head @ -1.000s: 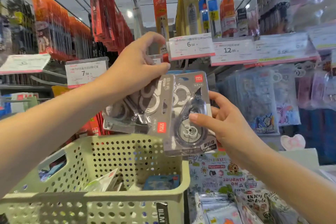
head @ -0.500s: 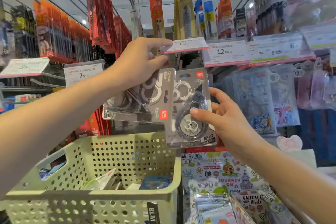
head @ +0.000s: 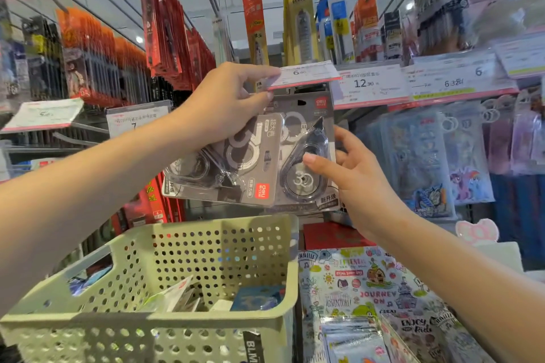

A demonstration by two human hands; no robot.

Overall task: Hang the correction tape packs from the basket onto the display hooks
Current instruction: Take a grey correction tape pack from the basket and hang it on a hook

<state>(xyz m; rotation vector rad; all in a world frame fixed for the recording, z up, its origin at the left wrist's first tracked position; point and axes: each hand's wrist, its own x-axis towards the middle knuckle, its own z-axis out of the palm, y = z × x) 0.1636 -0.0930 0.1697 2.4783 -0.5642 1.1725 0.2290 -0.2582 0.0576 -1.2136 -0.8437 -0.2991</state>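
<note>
Crowded shop hooks loom behind; left hand (head: 224, 103) lifting the price tag (head: 303, 75) while gripping spare packs (head: 224, 168), right hand (head: 354, 177) pinching the correction tape pack (head: 306, 156), whose hang hole could miss the hidden hook and drop.

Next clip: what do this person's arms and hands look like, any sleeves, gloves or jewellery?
Both forearms are bare as far as the frame shows, with no sleeve edge in view. The left hand and right hand wear no gloves, and no rings, watch or bracelet show. Fingernails are short and unpainted.
</note>
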